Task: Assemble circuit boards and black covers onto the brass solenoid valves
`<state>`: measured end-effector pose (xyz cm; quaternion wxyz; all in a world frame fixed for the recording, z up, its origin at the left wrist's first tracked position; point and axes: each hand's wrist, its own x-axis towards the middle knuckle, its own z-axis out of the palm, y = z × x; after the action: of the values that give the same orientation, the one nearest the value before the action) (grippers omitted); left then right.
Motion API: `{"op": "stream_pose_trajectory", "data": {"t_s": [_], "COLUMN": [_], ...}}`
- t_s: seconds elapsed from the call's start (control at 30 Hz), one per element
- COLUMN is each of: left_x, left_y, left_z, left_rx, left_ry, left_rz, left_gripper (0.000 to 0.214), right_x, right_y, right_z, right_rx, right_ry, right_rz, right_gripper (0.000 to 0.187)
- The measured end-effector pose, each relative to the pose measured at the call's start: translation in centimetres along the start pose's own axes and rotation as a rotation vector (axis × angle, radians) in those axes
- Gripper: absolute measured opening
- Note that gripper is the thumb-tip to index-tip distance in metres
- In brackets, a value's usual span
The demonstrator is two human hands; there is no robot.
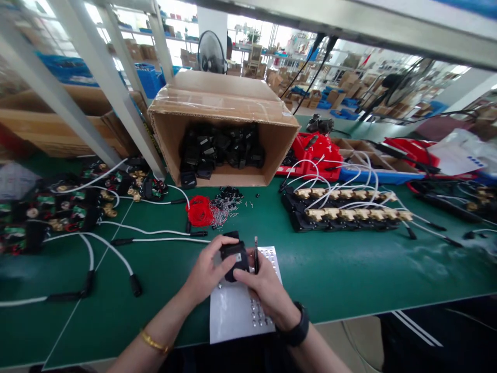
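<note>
Both hands are at the front middle of the bench, over a white sheet with rows of small round silvery pieces. My left hand is closed around the left side of a black plastic housing with a small pale label. The fingers of my right hand grip the same housing from the right. A slim dark tool with a pale tip stands upright between those fingers; its kind I cannot make out. Beyond the hands lie a red ring-shaped bundle and a pile of small screws.
An open cardboard box of black housings stands behind. Assemblies with green boards and white cables lie left. Rows of black units with brass fittings sit right, before red and blue bins. Metal posts rise at left.
</note>
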<state>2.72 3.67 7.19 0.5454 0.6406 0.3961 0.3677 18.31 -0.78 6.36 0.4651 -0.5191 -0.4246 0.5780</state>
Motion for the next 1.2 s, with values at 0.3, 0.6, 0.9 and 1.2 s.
{"op": "stream_pose_trajectory", "data": {"t_s": [0.3,0.6,0.9,1.2], "left_x": [3.9,13.3,15.2,18.0], "left_y": [3.3,0.5,-1.8,-5.9], "left_z": [-4.7,-2.4,0.1,-1.3], "left_rx": [0.413,0.908,1.129,1.08], "left_ry": [0.219,-0.113,-0.312,-0.384], "left_rz": [0.144,-0.008,-0.009,-0.017], "left_gripper": [0.031,0.008,0.005,0.02], "right_x": [2.7,1.1,13.4,16.1], "right_y": [1.2,0.3,-3.8,-4.9], "right_z": [-5.1,-6.4,-6.6,-4.1], "right_rx": [-1.661,-1.229,-1.086,-1.11], "right_ry": [-0.159,-0.185,0.419,0.311], "right_rz": [-0.853,-0.607,0.041,0.208], "right_gripper": [0.034,0.028,0.029,0.037]}}
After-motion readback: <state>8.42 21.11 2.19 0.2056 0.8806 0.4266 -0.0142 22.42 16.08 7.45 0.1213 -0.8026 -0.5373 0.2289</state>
